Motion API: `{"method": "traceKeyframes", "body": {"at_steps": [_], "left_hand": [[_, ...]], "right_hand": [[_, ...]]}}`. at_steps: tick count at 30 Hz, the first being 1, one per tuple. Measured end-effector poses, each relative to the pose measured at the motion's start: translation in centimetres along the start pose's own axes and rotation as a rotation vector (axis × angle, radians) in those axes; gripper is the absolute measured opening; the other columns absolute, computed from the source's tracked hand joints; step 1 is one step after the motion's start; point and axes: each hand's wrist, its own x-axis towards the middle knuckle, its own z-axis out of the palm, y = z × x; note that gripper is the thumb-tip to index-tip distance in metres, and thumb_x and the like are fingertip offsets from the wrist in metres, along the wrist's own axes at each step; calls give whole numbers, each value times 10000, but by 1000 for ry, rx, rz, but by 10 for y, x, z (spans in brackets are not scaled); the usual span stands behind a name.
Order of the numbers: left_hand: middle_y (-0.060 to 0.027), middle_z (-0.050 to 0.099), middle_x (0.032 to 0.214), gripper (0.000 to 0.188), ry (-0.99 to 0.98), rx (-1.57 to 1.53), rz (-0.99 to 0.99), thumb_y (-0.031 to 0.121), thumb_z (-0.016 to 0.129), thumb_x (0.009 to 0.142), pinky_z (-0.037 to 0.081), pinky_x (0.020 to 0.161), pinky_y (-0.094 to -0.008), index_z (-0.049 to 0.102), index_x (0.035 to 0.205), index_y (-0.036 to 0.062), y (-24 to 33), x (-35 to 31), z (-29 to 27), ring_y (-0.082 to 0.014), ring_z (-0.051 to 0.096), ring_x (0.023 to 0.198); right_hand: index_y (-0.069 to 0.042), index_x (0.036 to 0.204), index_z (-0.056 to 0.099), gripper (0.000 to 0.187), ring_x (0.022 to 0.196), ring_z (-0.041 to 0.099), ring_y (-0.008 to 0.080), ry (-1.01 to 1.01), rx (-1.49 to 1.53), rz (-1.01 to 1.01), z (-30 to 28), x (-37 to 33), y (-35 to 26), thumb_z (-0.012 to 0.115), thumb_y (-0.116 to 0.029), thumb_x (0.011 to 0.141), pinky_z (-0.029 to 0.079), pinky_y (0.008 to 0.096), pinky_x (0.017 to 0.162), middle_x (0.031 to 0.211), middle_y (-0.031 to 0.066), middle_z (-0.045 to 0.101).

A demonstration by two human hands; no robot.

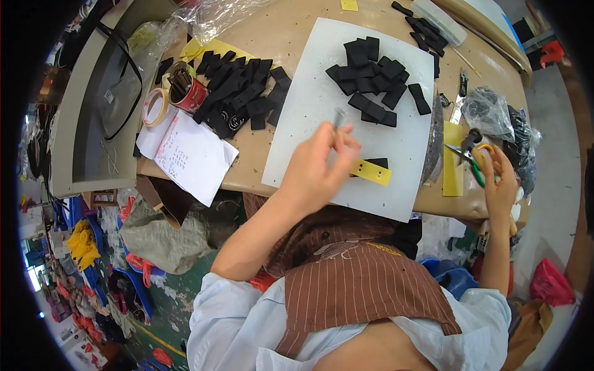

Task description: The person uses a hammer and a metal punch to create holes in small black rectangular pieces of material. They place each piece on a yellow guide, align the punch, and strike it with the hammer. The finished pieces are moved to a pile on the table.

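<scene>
My left hand (318, 164) hovers over the white cutting board (309, 99), fingers closed on a thin grey metal punch (339, 117) held upright. Just right of it lies a yellow strip with holes (371, 171) on a black piece (377, 162). A pile of black rectangular pieces (374, 86) sits at the board's far end. My right hand (500, 182) rests at the table's right edge, gripping a tool with an orange-yellow handle (484, 151), beside scissors with green handles (471, 164).
A second heap of black pieces (238, 93) lies left of the board, with a red tin (189, 89), a tape roll (154, 106) and white paper sheets (189, 151). A yellow card (453, 161), plastic bags (492, 111) and a grey machine cover (102, 93) flank the table.
</scene>
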Motion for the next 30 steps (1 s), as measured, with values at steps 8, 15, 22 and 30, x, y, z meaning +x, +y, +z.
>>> {"method": "traceKeyframes", "body": {"at_steps": [8, 15, 22, 30], "left_hand": [[-100, 657, 878, 415, -88, 648, 364, 18, 747, 760, 418, 1028, -496, 576, 1138, 20, -12, -18, 14, -331, 613, 1119], [-101, 658, 855, 319, 182, 893, 115, 35, 773, 735, 479, 796, -383, 634, 1022, 12, -18, -3, -26, -282, 584, 811], [-90, 680, 909, 226, -40, 739, 486, 47, 759, 749, 493, 812, -376, 648, 944, 20, 8, 61, -21, -266, 610, 917], [-89, 674, 857, 165, 25, 777, 650, 62, 726, 755, 529, 742, -402, 619, 874, 21, -20, 87, -5, -307, 648, 867]], "right_hand": [[-83, 1120, 678, 391, 961, 638, 291, -294, 247, -892, 84, 3, -143, 746, -95, 735, 490, 377, 865, 1115, 114, 656], [-87, 1075, 694, 350, 1070, 591, 270, -193, 327, -845, 109, 32, -121, 753, -133, 733, 456, 403, 928, 1165, 91, 639], [-66, 1068, 697, 295, 1027, 593, 294, 42, 162, -417, 94, 56, -96, 749, -155, 792, 468, 390, 884, 1118, 97, 651], [-71, 1003, 727, 205, 887, 633, 266, 106, 85, -332, 107, 55, -80, 736, -125, 805, 495, 352, 782, 1007, 82, 684]]}}
